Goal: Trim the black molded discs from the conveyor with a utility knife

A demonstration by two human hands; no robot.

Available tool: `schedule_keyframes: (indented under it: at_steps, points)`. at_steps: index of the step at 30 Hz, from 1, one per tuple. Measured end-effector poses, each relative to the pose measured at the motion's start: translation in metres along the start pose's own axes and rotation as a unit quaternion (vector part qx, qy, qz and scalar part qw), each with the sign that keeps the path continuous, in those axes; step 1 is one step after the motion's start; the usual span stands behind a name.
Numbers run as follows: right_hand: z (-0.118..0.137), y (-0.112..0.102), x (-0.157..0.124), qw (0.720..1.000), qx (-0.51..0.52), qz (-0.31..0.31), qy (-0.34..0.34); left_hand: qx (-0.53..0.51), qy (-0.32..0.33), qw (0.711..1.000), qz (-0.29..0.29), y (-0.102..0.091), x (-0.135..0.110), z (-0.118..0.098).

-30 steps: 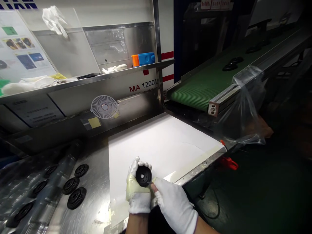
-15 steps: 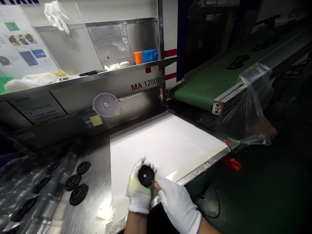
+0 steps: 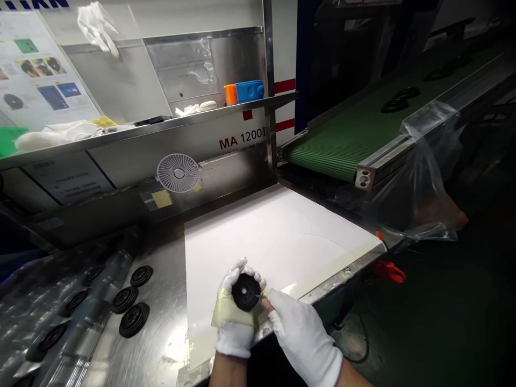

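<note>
Three black rubber discs (image 3: 134, 320) lie unhandled on the steel worktop (image 3: 161, 344) — a fourth disc (image 3: 245, 292) sits held closed in the left hand (image 3: 234, 317) over the white sheet (image 3: 258, 236), the right hand (image 3: 304, 338) pinching at its rim, on what cannot be told.

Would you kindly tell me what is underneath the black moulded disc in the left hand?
Under the black moulded disc is the taped, white-gloved left hand, with a white sheet below it. The hand covers the disc's underside, so that face cannot be seen.
</note>
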State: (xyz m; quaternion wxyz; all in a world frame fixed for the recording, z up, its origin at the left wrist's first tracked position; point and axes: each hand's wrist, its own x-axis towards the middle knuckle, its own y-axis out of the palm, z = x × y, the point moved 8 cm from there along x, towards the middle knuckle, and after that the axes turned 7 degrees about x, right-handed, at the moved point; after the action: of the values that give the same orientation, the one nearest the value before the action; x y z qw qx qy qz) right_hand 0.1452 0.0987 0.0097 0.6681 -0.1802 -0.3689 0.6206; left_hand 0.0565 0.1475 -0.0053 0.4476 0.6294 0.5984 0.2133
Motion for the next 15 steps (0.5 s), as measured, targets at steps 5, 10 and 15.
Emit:
schedule_keyframes:
  at_steps: [5, 10, 15]
  points:
    - [0.007, 0.007, -0.003, 0.999, -0.032, 0.001, -0.008, -0.017, 0.078, 0.996, -0.040, -0.003, 0.005, -0.003]
    - [0.010, 0.006, -0.001, 1.000, -0.016, 0.008, -0.022, 0.005, 0.051, 0.997, -0.055, -0.012, -0.005, -0.004]
    - [0.001, 0.001, -0.001, 1.000, -0.011, 0.004, -0.002, 0.021, 0.015, 1.000, 0.002, -0.007, -0.006, -0.001]
